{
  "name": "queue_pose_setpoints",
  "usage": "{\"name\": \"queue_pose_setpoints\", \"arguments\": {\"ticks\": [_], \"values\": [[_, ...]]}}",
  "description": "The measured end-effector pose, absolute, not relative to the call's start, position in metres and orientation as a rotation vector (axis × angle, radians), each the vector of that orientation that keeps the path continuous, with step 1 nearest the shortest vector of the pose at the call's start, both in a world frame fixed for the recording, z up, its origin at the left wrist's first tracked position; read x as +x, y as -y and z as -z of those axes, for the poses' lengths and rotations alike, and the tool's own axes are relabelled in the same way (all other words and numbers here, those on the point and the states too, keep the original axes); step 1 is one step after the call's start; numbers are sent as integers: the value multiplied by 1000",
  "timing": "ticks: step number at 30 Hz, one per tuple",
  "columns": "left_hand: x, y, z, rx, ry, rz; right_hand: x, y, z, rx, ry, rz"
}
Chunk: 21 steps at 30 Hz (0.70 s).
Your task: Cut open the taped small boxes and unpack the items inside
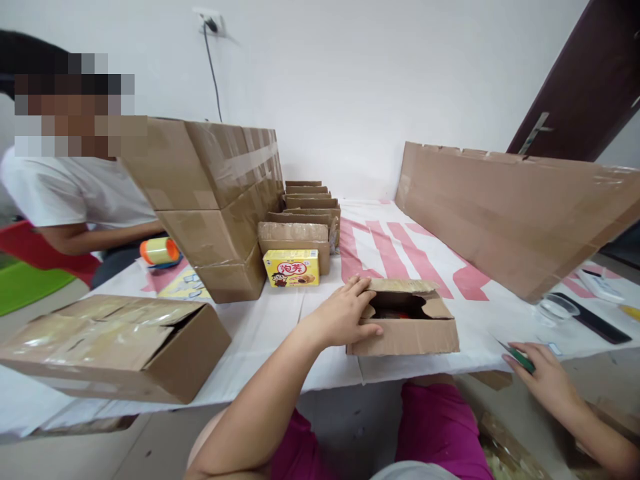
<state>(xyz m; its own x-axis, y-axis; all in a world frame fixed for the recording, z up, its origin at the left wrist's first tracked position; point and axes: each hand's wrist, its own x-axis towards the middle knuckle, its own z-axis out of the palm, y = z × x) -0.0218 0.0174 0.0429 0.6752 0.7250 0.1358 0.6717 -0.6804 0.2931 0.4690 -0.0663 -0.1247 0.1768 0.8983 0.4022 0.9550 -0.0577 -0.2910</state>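
Observation:
My left hand (347, 313) grips the left end of a small cardboard box (405, 337), with the fingers over the top and the thumb along the front. The top of this box has a ragged opening; something red shows faintly in its dark inside. At the table's front right, my right hand (545, 377) is closed around a green-handled knife (523, 359), whose thin blade points up and left, apart from the box. Behind my left hand, a yellow snack box (291, 268) stands upright against a row of opened cardboard boxes (295, 232).
Taped cartons (220, 213) are stacked at left, behind a large carton (115, 347). A tall cardboard panel (510, 207) stands at right. Near it lie a clear tape roll (557, 308) and a black strip (595, 320). A person (85, 193) sits at far left.

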Motion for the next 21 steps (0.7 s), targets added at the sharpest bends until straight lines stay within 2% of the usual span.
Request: {"name": "queue_pose_setpoints", "arguments": {"ticks": [8, 12, 14, 17, 21], "values": [[-30, -38, -34, 2474, -1351, -603, 423, 1, 92, -1971, 1918, -164], [-39, -62, -16, 2261, -1295, -562, 383, -17, 35, -1799, 1848, -31], [-40, -71, -9, 2195, -1202, -575, 352, -22, 1, -1690, 1808, -113], [-38, -76, -5, 2170, -1153, -600, 296, -28, -37, -1477, 2078, -352], [-35, -73, -8, 2191, -1153, -574, 236, -44, -47, -1411, 2638, -632]]}}
